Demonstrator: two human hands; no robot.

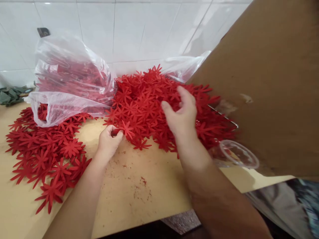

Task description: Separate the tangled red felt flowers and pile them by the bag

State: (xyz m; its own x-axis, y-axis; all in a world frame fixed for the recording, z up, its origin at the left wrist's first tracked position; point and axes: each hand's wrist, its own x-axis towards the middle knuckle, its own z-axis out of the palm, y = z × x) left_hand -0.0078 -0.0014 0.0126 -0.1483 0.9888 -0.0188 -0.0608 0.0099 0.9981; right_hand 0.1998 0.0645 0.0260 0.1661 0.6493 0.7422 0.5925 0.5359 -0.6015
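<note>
My left hand (111,141) is closed on a red flower-shaped piece (128,130), pinched between thumb and fingers just in front of a big heap. The piece has several narrow petals. Over the right part of the red heap (142,103) reaches my right hand (183,111), its thumb and fingers spread apart and nothing visible between them. Some of its fingers are hidden from me. Another pile of red flower-shaped pieces (71,147) lies left of my left forearm, with many pieces overlapping.
Behind the left pile stands a clear plastic bag (72,76) full of red pieces. A large cardboard box (269,83) fills the right side. Near it is a round clear plastic container (239,154). Red crumbs (143,181) dot the table (139,199). Dark green cloth (12,95) lies far left.
</note>
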